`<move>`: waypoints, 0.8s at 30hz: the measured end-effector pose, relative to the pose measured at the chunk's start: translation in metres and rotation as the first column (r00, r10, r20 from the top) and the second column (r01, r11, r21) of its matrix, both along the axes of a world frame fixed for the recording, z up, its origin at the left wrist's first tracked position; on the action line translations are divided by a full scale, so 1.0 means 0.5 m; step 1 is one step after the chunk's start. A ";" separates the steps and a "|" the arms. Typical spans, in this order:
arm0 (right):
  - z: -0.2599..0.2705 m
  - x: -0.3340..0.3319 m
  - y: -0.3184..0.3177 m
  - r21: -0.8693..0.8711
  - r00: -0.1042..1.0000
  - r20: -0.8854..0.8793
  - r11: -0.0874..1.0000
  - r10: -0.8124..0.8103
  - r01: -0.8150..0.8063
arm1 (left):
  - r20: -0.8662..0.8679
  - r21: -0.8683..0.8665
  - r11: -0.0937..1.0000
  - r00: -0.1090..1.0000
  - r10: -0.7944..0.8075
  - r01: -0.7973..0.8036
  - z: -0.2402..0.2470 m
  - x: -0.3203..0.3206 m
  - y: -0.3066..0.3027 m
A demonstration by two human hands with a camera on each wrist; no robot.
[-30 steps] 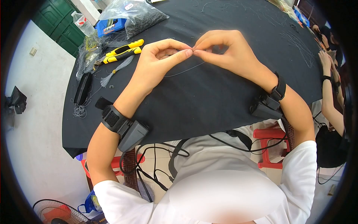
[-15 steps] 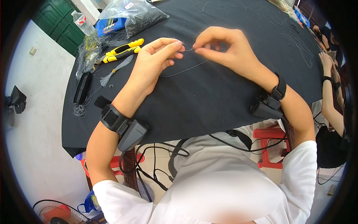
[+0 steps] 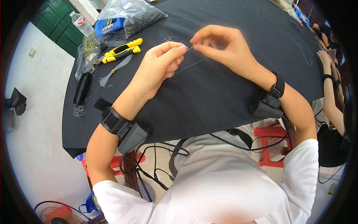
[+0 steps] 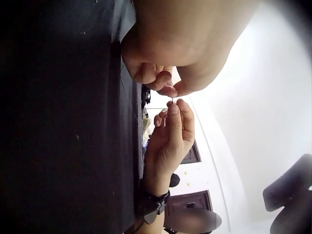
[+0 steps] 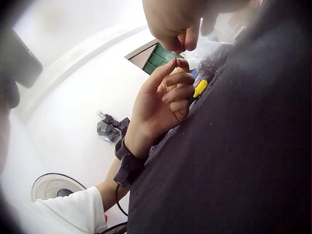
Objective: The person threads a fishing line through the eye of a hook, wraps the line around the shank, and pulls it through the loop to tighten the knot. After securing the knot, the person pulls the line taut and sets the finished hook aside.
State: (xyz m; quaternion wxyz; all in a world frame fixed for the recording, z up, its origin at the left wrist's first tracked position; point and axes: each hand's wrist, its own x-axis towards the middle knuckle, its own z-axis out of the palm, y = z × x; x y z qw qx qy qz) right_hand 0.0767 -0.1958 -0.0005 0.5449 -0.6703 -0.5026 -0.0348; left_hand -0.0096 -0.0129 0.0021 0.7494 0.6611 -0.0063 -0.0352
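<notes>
we had the left hand (image 3: 158, 65) and right hand (image 3: 220, 46) both pinching the thin thread (image 3: 186, 68), fingertips nearly touching, just over the black table (image 3: 209, 100). gripping close to its end seemed smartest.

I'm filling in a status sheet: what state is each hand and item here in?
left hand, pinches the thread at its fingertips.
right hand, pinches the same thread, close to the left hand.
thread, slack, trailing over the table.
yellow tool, lying flat, untouched.
plastic bag, lying on the table, holding dark material.
</notes>
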 end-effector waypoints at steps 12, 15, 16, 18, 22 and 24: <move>-0.006 0.006 0.000 -0.103 0.999 0.041 0.994 -0.025 0.029 | 0.005 -0.006 1.000 1.000 0.030 -0.030 0.000 0.000 -0.001; -0.003 0.004 0.000 -0.105 0.999 0.038 0.994 -0.024 0.028 | 0.035 0.058 0.997 0.998 0.052 -0.053 -0.003 0.003 0.001; -0.001 0.003 -0.001 -0.103 0.999 0.038 0.994 -0.024 0.028 | 0.048 0.089 0.994 0.997 0.061 -0.065 -0.004 0.003 0.000; 0.002 0.000 -0.002 -0.111 1.000 0.007 0.993 -0.028 0.029 | 0.053 0.100 0.993 0.997 0.064 -0.069 -0.002 0.002 -0.001; 0.000 -0.003 0.000 -0.102 0.998 -0.055 0.995 -0.009 0.003 | 0.048 0.103 0.993 0.997 0.057 -0.062 -0.002 0.000 -0.004; -0.001 -0.004 0.002 -0.097 0.997 -0.071 0.995 -0.001 -0.006 | 0.045 0.100 0.993 0.997 0.059 -0.063 -0.001 -0.003 -0.009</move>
